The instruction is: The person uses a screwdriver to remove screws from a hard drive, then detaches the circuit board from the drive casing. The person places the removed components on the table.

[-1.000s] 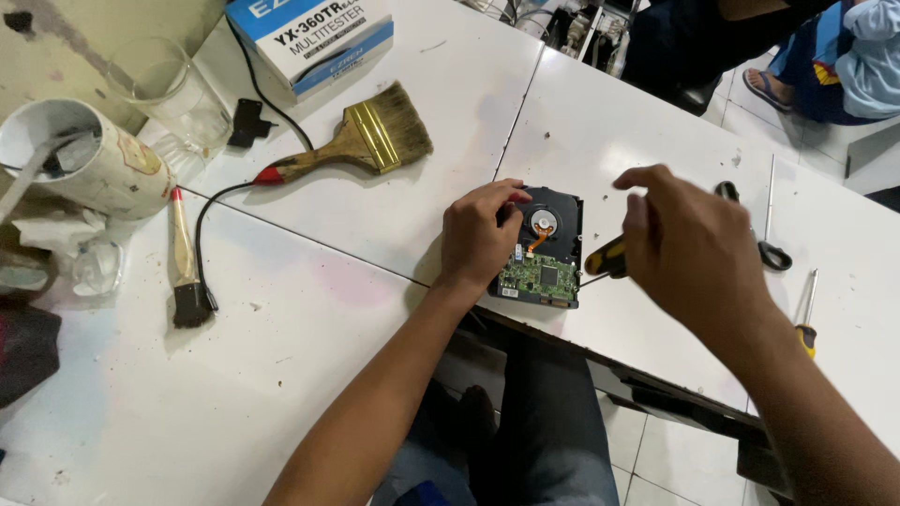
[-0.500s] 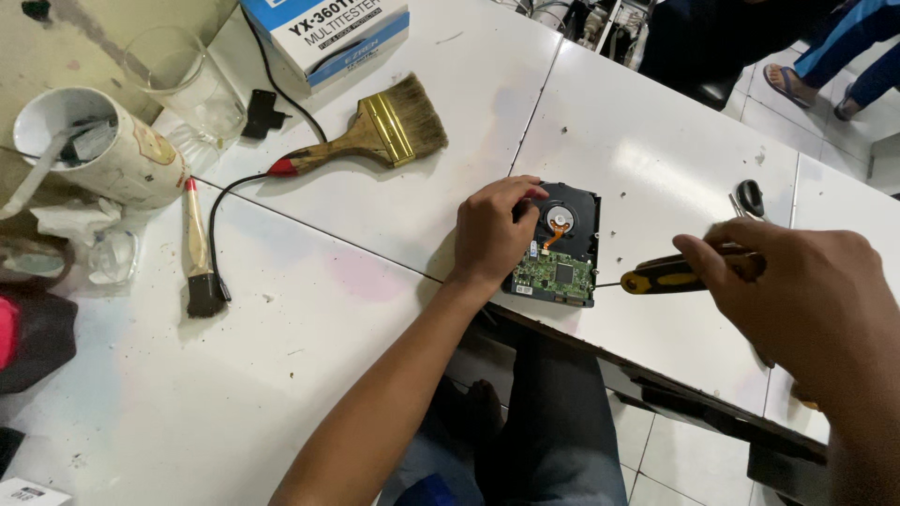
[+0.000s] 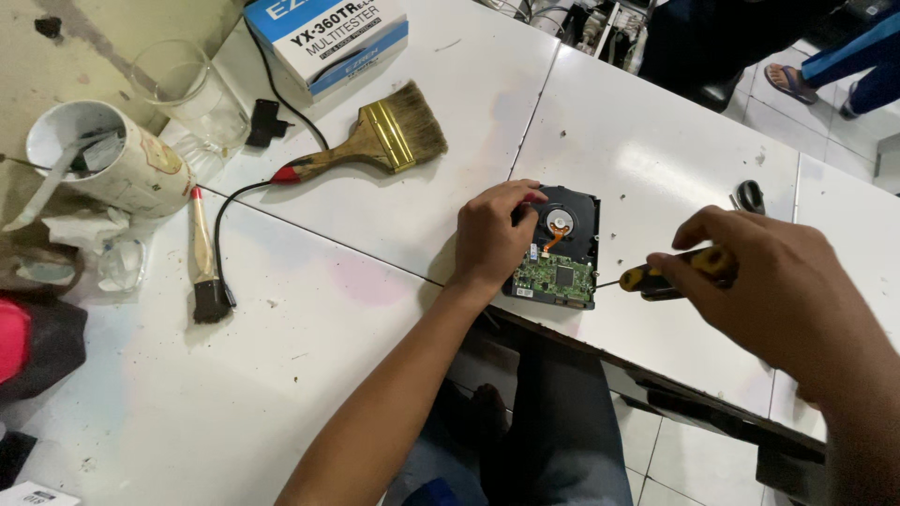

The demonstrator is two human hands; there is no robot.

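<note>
A black rectangular hard disk drive (image 3: pixel 561 248), turned so that its green circuit board and round motor hub face up, lies flat near the front edge of a white counter (image 3: pixel 647 159). The drive is steadied along its left side by the left hand (image 3: pixel 492 236), whose fingers are curled onto its upper left corner, so the grip is closed against the casing. To the right of the drive, a screwdriver with a yellow and black handle (image 3: pixel 677 272) is clasped in the right hand (image 3: pixel 778 290), the fingers wrapped tightly around the handle. The thin metal shaft is pointed left, with its tip just beside the right edge of the circuit board; whether tip and drive touch cannot be told.

Behind the right hand, the black handle of a further small tool (image 3: pixel 747 196) is seen on the counter. Further left, well apart from the drive, a wide paintbrush with a wooden handle and brass ferrule (image 3: pixel 375 143) is laid. A smaller black-bristled brush (image 3: pixel 204 258) lies near the left edge, with a black cable (image 3: pixel 234 201) curving beside it. At the back left, a blue and white cardboard box (image 3: pixel 328 37), a clear drinking glass (image 3: pixel 187 89) and a white mug holding odds and ends (image 3: pixel 112 169) are gathered.
</note>
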